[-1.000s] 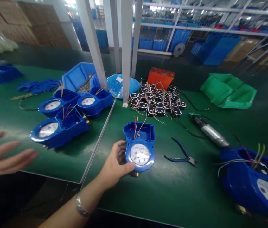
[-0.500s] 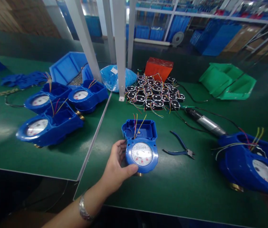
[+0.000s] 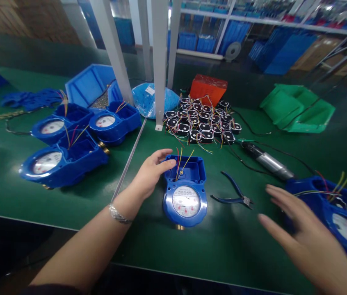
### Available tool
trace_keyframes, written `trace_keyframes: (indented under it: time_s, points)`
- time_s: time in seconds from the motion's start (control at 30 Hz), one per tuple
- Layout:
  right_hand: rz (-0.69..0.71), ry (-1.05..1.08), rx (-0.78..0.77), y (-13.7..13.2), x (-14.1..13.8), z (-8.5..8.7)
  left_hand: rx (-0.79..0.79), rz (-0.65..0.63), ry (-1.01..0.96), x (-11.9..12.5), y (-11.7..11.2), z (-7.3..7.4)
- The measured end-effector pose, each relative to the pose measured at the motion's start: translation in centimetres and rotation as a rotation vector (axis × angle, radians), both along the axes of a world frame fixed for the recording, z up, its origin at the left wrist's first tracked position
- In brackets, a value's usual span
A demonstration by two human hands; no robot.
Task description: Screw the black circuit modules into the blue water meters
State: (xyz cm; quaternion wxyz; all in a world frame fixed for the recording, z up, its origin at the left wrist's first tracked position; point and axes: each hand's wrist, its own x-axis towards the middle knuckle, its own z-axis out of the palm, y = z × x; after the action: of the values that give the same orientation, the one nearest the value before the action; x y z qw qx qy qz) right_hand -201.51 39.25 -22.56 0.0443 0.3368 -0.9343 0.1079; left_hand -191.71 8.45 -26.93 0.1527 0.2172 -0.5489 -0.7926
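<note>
- Since half a second ago, the left hand (image 3: 150,172) has let go of the meter (image 3: 186,196) by its dial and slid up to the open compartment at the back. The right hand (image 3: 302,233) has let go of the second meter (image 3: 339,213).
- That meter lies flat on the green table (image 3: 222,250), dial up, straight in front of the person, with coloured wires (image 3: 181,159) sticking up out of the compartment.
- Left hand is loosely open and grips nothing, its fingertips on the compartment's upper left rim.
- Right hand is spread open and holds nothing. It hovers at the near left edge of the second meter, and I cannot tell if it touches.
- The second meter rests on the table at the far right, wires trailing from its top.
- Cutters (image 3: 233,196) lie just right of the meter, and a driver (image 3: 267,160) lies beyond them.
- A cluster of black modules (image 3: 202,125) sits behind, in front of an orange box (image 3: 208,89).
- Green trays (image 3: 296,108) are far right at the back.
- Three meters (image 3: 65,143) sit grouped at the left, with a blue bin (image 3: 90,86) behind them and a blue bag (image 3: 147,100) by the post (image 3: 159,61).
</note>
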Motion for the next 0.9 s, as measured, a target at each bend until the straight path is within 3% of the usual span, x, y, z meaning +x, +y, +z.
trace_keyframes:
  time_s: [0.1, 0.27, 0.37, 0.57, 0.9]
  points:
    - [0.14, -0.128, 0.253, -4.4, -1.3, -0.9, 0.073, -0.062, 0.041, -0.6, 0.6, -0.8]
    - [0.062, -0.222, 0.47, -8.0, -3.3, -2.6, -0.125, 0.067, 0.07, 0.1, 1.8, -1.9]
    - [0.024, -0.227, 0.44, -8.5, -3.5, -3.5, -0.189, 0.011, 0.09, 0.5, 2.3, -1.9]
    - [0.075, -0.267, 0.414, -8.0, -3.5, -4.8, -0.286, -0.113, 0.116, 0.5, 3.0, -1.8]
    - [0.153, -0.21, 0.279, -7.4, -4.3, -5.7, -0.331, -0.087, 0.17, 0.5, 3.1, -2.2]
